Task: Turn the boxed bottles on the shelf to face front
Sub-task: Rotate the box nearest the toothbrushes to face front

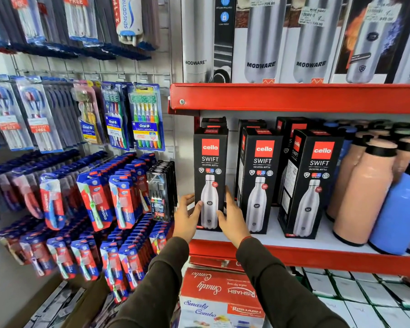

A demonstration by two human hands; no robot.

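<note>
Three black Cello Swift bottle boxes stand in the front row of the white shelf (272, 237). The left box (210, 162) faces front. My left hand (187, 217) grips its lower left edge and my right hand (232, 218) grips its lower right edge, so both hold this box. The middle box (260, 176) and the right box (314, 181) are turned slightly, showing their left sides as well as their fronts. More black boxes stand behind them, mostly hidden.
Peach bottles (362, 192) and blue bottles (400, 209) fill the shelf's right end. A red shelf lip (294, 98) hangs just above the boxes, with Modware boxes (260, 39) on top. Toothbrush packs (147, 117) hang at left. A red carton (220, 294) sits below.
</note>
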